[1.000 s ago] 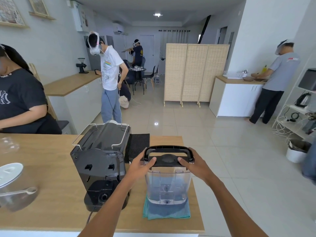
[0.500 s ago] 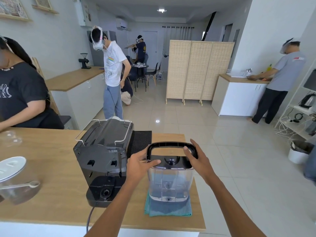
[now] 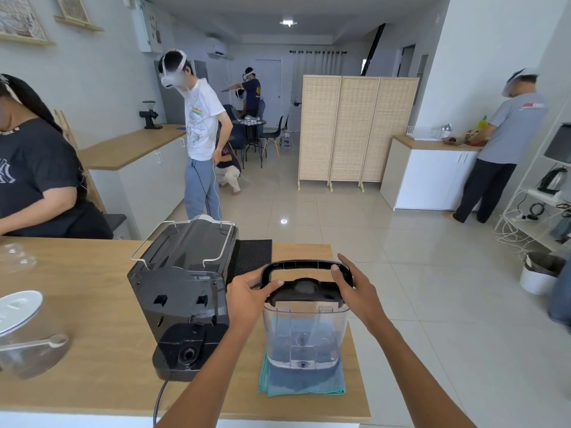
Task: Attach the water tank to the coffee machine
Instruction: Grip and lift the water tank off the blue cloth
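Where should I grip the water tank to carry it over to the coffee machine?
Grip the water tank at its black lid, one hand per side: left hand, right hand. The clear walls look smooth and taper downward; the lid edges and raised handle probably give surer purchase. The coffee machine stands left.

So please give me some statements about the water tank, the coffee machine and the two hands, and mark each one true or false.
1. The water tank is already mounted on the coffee machine. False: it is to the right of the machine, over a teal cloth.
2. Both hands are at the top of the tank. True: the left hand and the right hand hold it by the sides of its black lid and handle.
3. The tank's handle is folded down flat. False: it stands raised above the lid.
4. The machine's back, with its docking base, faces the person. True.
5. The cloth is red. False: it is teal.
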Demonstrator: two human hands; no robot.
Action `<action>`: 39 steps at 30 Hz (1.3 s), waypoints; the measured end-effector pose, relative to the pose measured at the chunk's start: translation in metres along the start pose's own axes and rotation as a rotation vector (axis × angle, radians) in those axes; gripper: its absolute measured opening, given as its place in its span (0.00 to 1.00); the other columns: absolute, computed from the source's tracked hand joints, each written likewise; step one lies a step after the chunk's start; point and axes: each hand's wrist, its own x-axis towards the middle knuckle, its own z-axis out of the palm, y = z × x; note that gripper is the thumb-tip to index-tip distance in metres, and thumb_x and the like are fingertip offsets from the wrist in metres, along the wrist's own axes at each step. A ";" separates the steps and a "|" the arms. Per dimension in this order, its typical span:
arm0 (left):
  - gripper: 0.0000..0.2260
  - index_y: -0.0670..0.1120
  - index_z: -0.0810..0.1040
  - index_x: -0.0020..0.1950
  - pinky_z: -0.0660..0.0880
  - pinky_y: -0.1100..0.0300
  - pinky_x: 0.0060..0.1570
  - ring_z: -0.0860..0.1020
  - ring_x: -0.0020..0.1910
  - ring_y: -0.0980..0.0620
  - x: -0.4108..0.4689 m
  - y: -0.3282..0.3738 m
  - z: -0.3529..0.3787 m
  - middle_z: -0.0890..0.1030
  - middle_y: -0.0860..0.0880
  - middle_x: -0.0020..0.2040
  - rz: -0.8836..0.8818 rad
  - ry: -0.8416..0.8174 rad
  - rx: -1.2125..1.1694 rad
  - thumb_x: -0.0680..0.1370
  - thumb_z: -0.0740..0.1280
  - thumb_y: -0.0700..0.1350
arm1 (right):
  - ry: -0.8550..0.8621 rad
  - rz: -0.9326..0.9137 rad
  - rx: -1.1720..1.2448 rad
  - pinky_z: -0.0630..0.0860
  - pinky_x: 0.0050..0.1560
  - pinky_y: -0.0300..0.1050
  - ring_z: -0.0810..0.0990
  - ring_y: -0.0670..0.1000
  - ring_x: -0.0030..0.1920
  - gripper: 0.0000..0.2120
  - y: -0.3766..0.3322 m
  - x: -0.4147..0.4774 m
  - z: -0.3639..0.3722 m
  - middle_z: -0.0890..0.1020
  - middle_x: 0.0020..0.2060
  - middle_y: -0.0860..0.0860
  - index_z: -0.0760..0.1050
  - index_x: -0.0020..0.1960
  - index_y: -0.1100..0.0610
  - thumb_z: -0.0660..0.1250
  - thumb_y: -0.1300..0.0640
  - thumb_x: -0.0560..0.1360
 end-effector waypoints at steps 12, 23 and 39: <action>0.24 0.53 0.76 0.22 0.73 0.57 0.40 0.66 0.25 0.54 0.008 0.013 0.018 0.68 0.53 0.21 -0.200 0.137 -0.083 0.78 0.70 0.55 | 0.076 -0.013 0.038 0.73 0.33 0.27 0.76 0.45 0.26 0.24 -0.002 0.003 0.005 0.78 0.24 0.43 0.72 0.72 0.43 0.60 0.37 0.78; 0.17 0.51 0.75 0.73 0.62 0.63 0.68 0.69 0.67 0.60 0.004 0.017 0.013 0.75 0.59 0.65 -0.151 -0.186 -0.045 0.85 0.57 0.49 | -0.053 0.004 0.068 0.75 0.57 0.42 0.83 0.53 0.46 0.28 0.001 0.003 0.000 0.82 0.62 0.55 0.67 0.74 0.37 0.59 0.32 0.76; 0.24 0.64 0.59 0.76 0.59 0.66 0.29 0.61 0.25 0.58 -0.019 -0.021 -0.003 0.62 0.56 0.22 0.042 -0.283 0.185 0.83 0.63 0.53 | -0.184 -0.067 -0.007 0.66 0.71 0.49 0.70 0.53 0.73 0.40 0.038 -0.028 0.002 0.70 0.73 0.43 0.48 0.79 0.38 0.61 0.35 0.73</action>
